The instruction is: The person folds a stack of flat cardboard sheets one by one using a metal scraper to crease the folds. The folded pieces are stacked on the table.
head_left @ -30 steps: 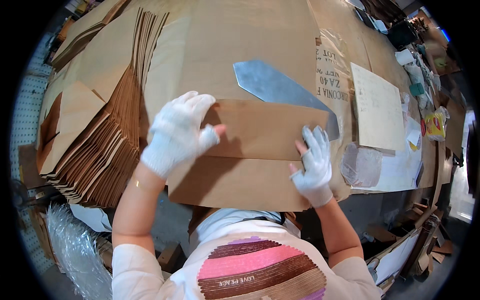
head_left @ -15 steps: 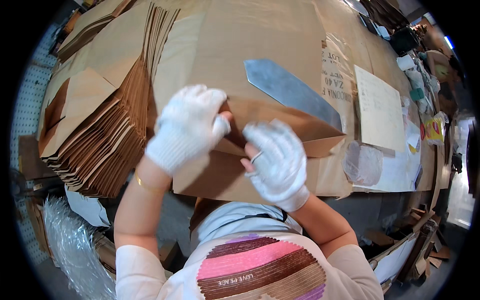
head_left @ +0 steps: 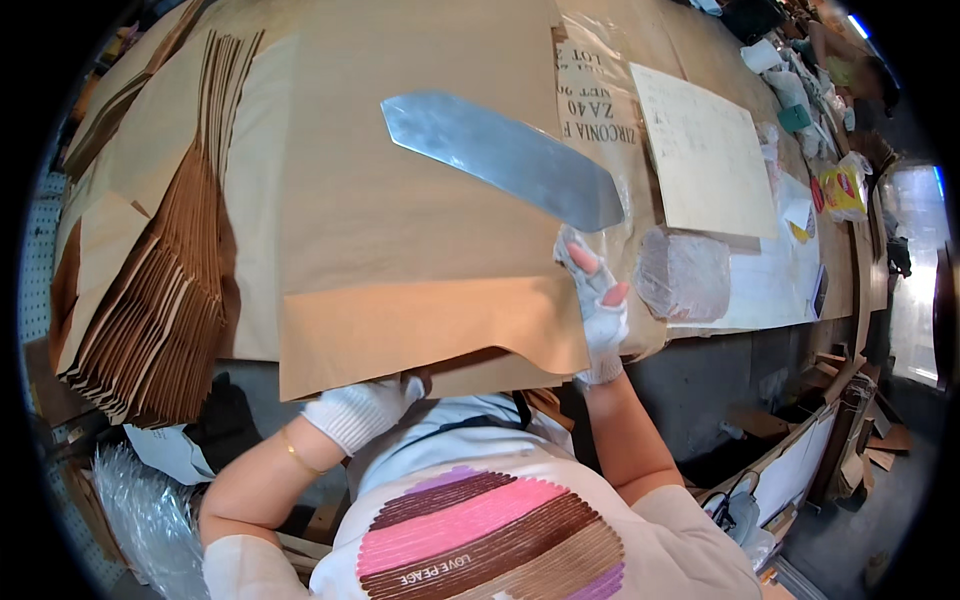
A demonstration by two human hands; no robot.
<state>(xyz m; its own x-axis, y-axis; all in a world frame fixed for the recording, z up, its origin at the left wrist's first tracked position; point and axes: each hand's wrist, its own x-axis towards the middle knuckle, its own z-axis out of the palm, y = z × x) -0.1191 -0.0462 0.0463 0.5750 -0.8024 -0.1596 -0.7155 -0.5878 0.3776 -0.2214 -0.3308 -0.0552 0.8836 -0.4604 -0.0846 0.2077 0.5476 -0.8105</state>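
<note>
A large sheet of brown kraft paper (head_left: pixel 420 220) lies flat in front of me, its near band (head_left: pixel 430 320) a lighter tan with a lifted, wavy front edge. My left hand (head_left: pixel 365 410), in a white knit glove, is at that front edge; its fingers go under the paper and are hidden. At the right edge of the paper is my right hand (head_left: pixel 600 310), gloved with bare fingertips showing, its fingers apart and bent beside the edge. A flat grey metal plate with angled ends (head_left: pixel 505 160) rests on the paper, just beyond my right hand.
Folded brown paper pieces (head_left: pixel 160 300) fan out in a stack on the left. To the right are a pale sheet (head_left: pixel 705 150), a clear plastic-wrapped bundle (head_left: pixel 685 275) and a yellow packet (head_left: pixel 845 190). Clear plastic film (head_left: pixel 150 520) hangs below the table at left.
The paper's raised fold now lies flattened toward me. My left hand moved down under its front edge, and my right hand moved to its right edge. The view shifted, so the table appears further left.
</note>
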